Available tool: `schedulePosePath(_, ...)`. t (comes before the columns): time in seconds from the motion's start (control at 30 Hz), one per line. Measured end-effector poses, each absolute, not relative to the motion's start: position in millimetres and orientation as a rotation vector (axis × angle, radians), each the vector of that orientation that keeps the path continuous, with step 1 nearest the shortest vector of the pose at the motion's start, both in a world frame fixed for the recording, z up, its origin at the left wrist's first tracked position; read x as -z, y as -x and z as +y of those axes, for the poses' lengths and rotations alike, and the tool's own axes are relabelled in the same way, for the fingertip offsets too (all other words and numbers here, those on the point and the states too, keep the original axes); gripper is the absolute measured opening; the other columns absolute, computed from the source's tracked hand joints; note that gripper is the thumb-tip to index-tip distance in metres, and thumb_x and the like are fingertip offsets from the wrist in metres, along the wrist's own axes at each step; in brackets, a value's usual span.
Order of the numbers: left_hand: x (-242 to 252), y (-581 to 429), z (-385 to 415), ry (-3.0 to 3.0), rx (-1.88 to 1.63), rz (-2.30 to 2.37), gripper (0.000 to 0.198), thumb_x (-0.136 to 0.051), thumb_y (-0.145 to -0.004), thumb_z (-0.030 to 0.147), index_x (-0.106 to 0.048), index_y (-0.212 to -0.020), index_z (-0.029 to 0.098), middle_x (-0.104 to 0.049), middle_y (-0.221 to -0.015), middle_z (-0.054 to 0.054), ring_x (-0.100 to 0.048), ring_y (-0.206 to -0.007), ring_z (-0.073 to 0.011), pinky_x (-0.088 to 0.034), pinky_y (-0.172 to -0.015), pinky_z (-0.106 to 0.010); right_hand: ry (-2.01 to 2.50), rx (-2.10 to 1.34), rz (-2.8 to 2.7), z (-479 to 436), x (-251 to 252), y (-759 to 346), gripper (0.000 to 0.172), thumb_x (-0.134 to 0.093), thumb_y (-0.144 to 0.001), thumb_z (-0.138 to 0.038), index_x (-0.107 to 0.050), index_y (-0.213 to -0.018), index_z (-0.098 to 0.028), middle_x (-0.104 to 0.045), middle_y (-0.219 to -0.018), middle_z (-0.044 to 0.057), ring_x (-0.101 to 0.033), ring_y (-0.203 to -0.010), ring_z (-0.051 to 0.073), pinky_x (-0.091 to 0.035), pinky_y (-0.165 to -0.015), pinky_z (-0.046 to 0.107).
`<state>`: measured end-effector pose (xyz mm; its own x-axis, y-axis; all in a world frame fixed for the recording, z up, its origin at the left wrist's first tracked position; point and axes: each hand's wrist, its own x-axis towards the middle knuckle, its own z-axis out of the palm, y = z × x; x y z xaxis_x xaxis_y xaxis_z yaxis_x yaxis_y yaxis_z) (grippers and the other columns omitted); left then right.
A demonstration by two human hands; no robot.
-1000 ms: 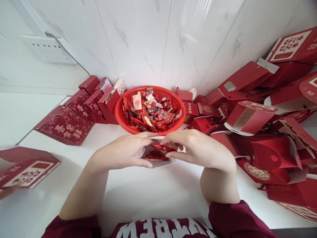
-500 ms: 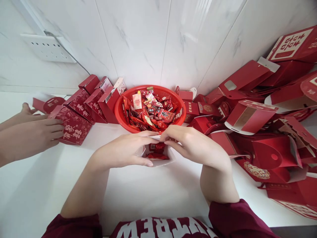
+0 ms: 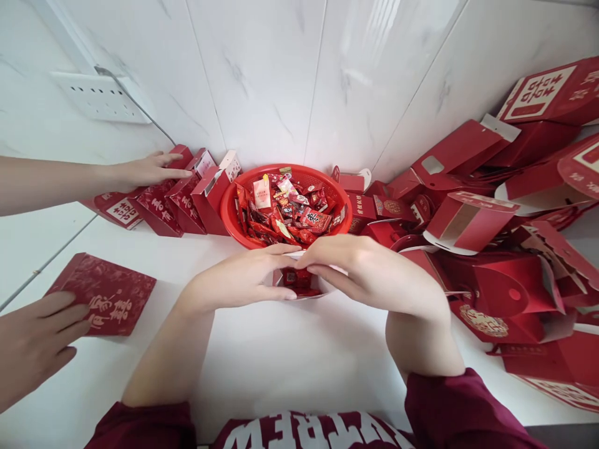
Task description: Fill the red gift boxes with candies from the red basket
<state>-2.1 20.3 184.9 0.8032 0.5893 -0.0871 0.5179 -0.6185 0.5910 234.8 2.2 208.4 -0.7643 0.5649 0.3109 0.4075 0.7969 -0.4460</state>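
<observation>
At the near edge lay the wearer's dark-red shirt [image 3: 322,430], lettered in white, before a white counter [image 3: 290,362]. To the left, a co-worker's hand [image 3: 44,337] rested against a flat-lying red box [image 3: 110,296]; its thumb and fingers were spread, and the box's face bore pale characters. In the centre, the small open box [image 3: 324,285] stood between the wearer's two hands, just on the near side of the basket, with red packets [image 3: 302,284] inside it. The left hand [image 3: 243,277] held the box from its left side, thumb along the near rim and fingers over the far edge. The right hand [image 3: 360,265] arched over the opposite side, its fingertips at the far edge; whether they pinched the cardboard could not be told. On the right lay a heap of red boxes [image 3: 503,293], several gaping. Beyond the hands, the red basket [image 3: 238,234] held many wrapped sweets [image 3: 285,215]. Left of it leaned a row of boxes [image 3: 185,199], over which reached a second co-worker's hand [image 3: 145,169], fingers extended; contact was unclear. Behind rose a marbled wall [image 3: 262,75] with a socket panel [image 3: 100,96] and cable [image 3: 140,109].
</observation>
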Motion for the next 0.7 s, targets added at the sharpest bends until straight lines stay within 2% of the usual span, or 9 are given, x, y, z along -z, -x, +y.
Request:
schedulePosePath(0.13, -190.3, 5.7, 17.9, -2.417, -0.333, 0.921, 0.039, -0.057, -0.095, 0.039, -0.059, -0.134, 0.035, -0.051, -0.148, 0.002, -0.049, -0.136, -0.0241, -0.04, -0.112, -0.033, 0.843, -0.392, -2.21, -7.6, -213.1, -245.4, 0.017, -0.052, -0.096, -0.016, -0.064, -0.107, -0.02, -0.068, -0.091, 0.004, -0.062, -0.077, 0.016, -0.05, -0.073, 0.03)
schedulePosePath(0.3, -199.9, 16.2, 10.9, -2.385, -0.457, 1.242, 0.058, -0.064, -0.088, 0.051, -0.052, -0.14, 0.027, -0.055, -0.144, -0.005, -0.052, -0.133, -0.0278, -0.044, -0.11, -0.039, 0.858, -0.43, -1.939, -23.0, -188.6, -265.9, 0.023, -0.056, -0.087, -0.009, -0.066, -0.101, -0.024, -0.067, -0.088, 0.003, -0.063, -0.076, 0.018, -0.051, -0.068, 0.033)
schedulePosePath(0.43, -205.0, 19.8, 5.0, -2.358, -0.475, 1.311, 0.059, -0.064, -0.088, 0.052, -0.051, -0.14, 0.03, -0.056, -0.142, -0.003, -0.052, -0.132, -0.0272, -0.043, -0.111, -0.039, 0.921, -0.562, -1.833, -32.8, -176.7, -277.3, 0.028, -0.052, -0.092, -0.01, -0.07, -0.107, -0.026, -0.07, -0.092, 0.003, -0.064, -0.071, 0.017, -0.051, -0.063, 0.032)
schedulePosePath(0.5, -208.8, 16.5, -1.6, -2.373, -0.58, 1.332, 0.052, -0.064, -0.089, 0.049, -0.055, -0.136, 0.029, -0.057, -0.14, -0.003, -0.052, -0.132, -0.0266, -0.042, -0.112, -0.039, 0.896, -0.646, -1.786, -35.8, -177.9, -278.2, 0.028, -0.053, -0.095, -0.014, -0.068, -0.115, -0.027, -0.07, -0.094, 0.004, -0.066, -0.078, 0.019, -0.054, -0.066, 0.034)
schedulePosePath(0.57, -213.5, 8.9, -12.8, -2.374, -0.786, 1.327, 0.039, -0.063, -0.091, 0.042, -0.061, -0.127, 0.026, -0.061, -0.134, -0.004, -0.056, -0.126, -0.0249, -0.044, -0.109, -0.037, 0.741, -0.713, -1.774, -38.6, -180.8, -275.1, 0.023, -0.055, -0.095, -0.018, -0.065, -0.115, -0.027, -0.07, -0.104, 0.005, -0.068, -0.095, 0.022, -0.056, -0.08, 0.039)
schedulePosePath(0.63, -218.2, -2.2, -28.5, -2.32, -0.977, 1.238, 0.026, -0.06, -0.094, 0.034, -0.064, -0.116, 0.022, -0.067, -0.12, -0.005, -0.063, -0.113, -0.0215, -0.05, -0.1, -0.033, 0.545, -0.748, -1.8, -42.6, -182.6, -268.6, 0.018, -0.059, -0.094, -0.021, -0.062, -0.111, -0.026, -0.069, -0.114, 0.007, -0.066, -0.108, 0.024, -0.055, -0.091, 0.045)
schedulePosePath(0.7, -222.0, -15.2, -46.2, -2.266, -1.024, 1.06, 0.018, -0.057, -0.095, 0.028, -0.064, -0.11, 0.02, -0.07, -0.106, -0.005, -0.067, -0.098, -0.018, -0.054, -0.087, -0.028, 0.381, -0.765, -1.815, -48.7, -182.3, -260.3, 0.018, -0.062, -0.093, -0.021, -0.059, -0.11, -0.026, -0.07, -0.113, 0.007, -0.067, -0.107, 0.024, -0.055, -0.092, 0.046)
